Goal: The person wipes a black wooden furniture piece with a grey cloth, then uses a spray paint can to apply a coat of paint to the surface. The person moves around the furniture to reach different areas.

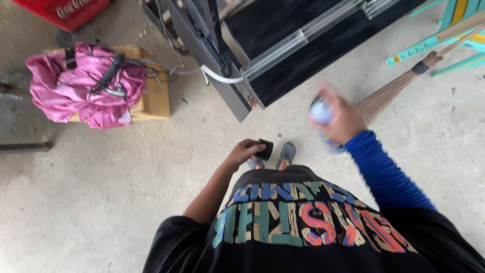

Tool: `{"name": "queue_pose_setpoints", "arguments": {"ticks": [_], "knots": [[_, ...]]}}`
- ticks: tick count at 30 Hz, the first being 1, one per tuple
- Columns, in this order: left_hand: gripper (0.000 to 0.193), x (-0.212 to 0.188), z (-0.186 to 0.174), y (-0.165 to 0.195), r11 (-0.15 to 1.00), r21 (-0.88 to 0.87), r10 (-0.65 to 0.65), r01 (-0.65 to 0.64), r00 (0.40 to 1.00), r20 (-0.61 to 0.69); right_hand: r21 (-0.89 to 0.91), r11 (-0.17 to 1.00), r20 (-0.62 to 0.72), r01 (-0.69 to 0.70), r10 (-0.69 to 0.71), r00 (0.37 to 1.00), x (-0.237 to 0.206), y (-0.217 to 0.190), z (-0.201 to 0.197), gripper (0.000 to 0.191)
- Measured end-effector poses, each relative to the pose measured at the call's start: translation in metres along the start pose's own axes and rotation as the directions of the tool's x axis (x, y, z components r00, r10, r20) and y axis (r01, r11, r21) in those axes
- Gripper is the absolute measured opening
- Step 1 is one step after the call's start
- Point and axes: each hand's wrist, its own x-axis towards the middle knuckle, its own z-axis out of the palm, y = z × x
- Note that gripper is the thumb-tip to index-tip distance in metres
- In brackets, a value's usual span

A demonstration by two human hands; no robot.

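While the camera looks straight down the person's black printed shirt (303, 222), the left hand (245, 150) sits low in front of the body, fingers curled round a small black cap (264, 149), pinching it at the fingertips just above the grey sandals (285, 153) on the concrete floor (126, 177). Over on the other side, the right hand (341, 119), coming out of a blue sleeve (381, 172), is wrapped firmly round a spray can (322, 121) — the can is blurred, its pale top poking out above the fingers and its coloured body showing below the palm, so no finer detail can be made out. The can is held up in the air, well apart from the cap, between the person and a dark metal frame (283, 45) lying across the top of the view. Just beyond the right hand lies a broom (391, 91), its bristles fanned out on the floor near a turquoise chair (454, 30). Far to the left, a pink cloth (76, 88) is bundled on a small wooden stool (154, 98), with a white cable (220, 77) running from the frame towards it.
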Motion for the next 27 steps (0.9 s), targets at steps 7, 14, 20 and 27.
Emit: {"name": "queue_pose_setpoints", "arguments": {"ticks": [7,14,20,27], "knots": [[0.068,0.016,0.006,-0.003,1.0,-0.02,0.008,-0.008,1.0,0.0,0.176,0.976,0.057,-0.125,0.117,0.992,-0.009,-0.014,-0.015,0.093],[0.066,0.079,0.043,-0.004,0.998,-0.05,-0.045,0.048,0.997,0.055,0.196,0.98,-0.119,0.038,-0.014,0.993,0.019,0.055,-0.026,0.091],[0.063,0.174,0.077,-0.022,0.992,-0.095,-0.085,0.082,0.996,-0.018,0.114,0.993,0.045,0.033,-0.039,0.998,0.027,0.143,-0.008,0.093],[0.064,0.287,0.103,-0.061,0.988,-0.148,-0.073,0.034,0.961,-0.268,0.156,0.984,0.231,-0.091,0.053,0.972,0.038,0.216,0.001,0.094]]}}
